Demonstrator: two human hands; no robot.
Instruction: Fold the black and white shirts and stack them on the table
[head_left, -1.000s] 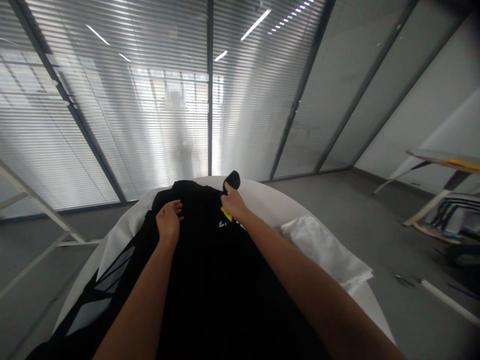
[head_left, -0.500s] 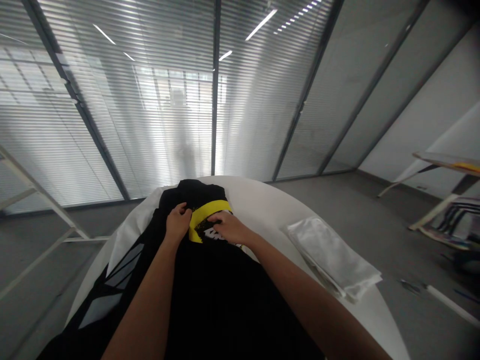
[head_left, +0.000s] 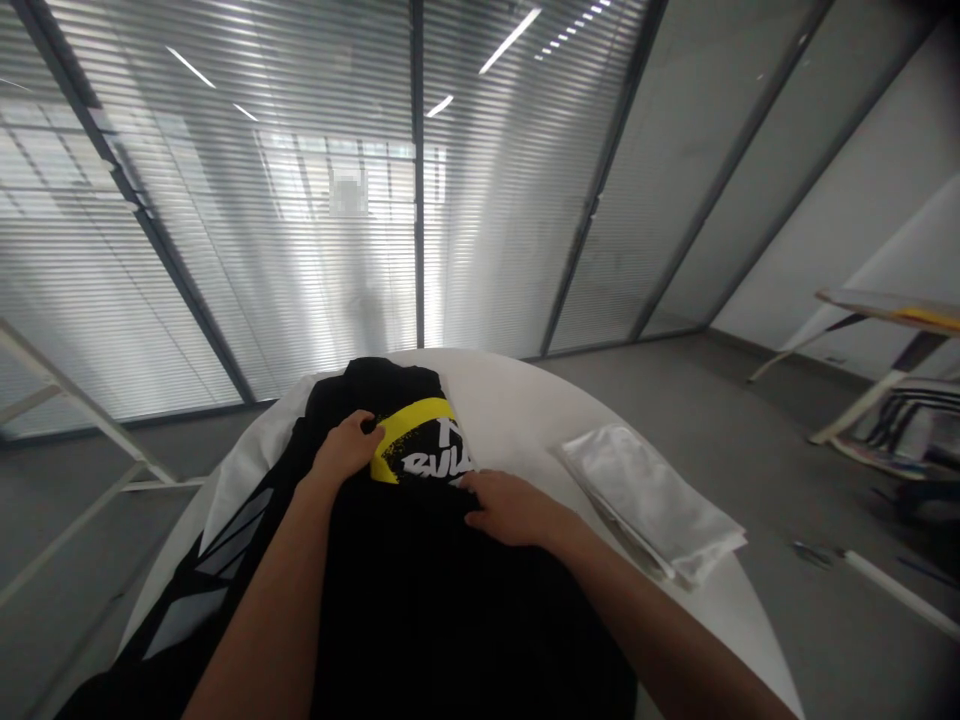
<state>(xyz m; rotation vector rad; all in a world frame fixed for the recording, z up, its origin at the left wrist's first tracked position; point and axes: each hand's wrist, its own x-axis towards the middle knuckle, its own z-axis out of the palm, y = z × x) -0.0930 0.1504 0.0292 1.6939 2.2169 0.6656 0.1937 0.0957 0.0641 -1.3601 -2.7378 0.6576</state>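
Open and flat, a right hand (head_left: 514, 508) presses a black garment (head_left: 450, 610) on a round white table (head_left: 517, 400); a curled left hand (head_left: 345, 447), grip unclear, touches its yellow-and-white print (head_left: 416, 450), near a folded translucent plastic bag (head_left: 649, 500).

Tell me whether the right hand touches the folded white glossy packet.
Apart: the head view shows the right hand on the black printed garment, with bare white tabletop between it and the folded white glossy packet.
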